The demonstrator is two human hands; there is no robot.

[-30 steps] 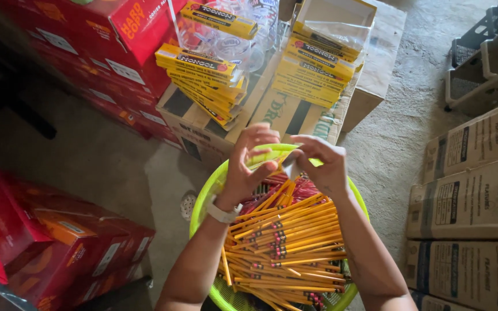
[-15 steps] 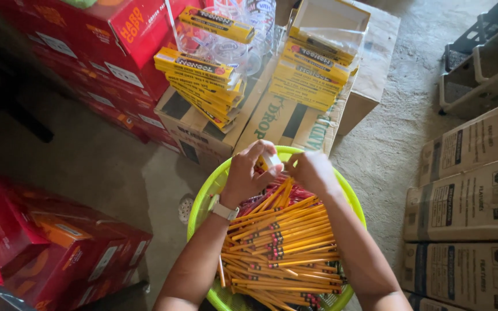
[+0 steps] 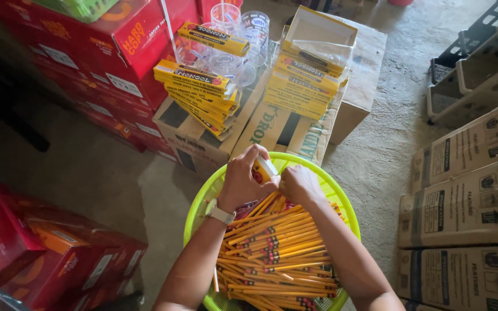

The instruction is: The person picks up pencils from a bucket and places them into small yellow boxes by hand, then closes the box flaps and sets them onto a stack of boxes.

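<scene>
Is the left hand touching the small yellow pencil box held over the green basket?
Touching. The head view shows the left hand with its fingers wrapped around the small yellow box, above the loose pencils in the green basket.

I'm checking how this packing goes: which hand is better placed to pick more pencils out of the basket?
Probably the right hand: it only touches the end of the small yellow box, close above the loose pencils in the green basket. The left hand is wrapped around the box.
</scene>
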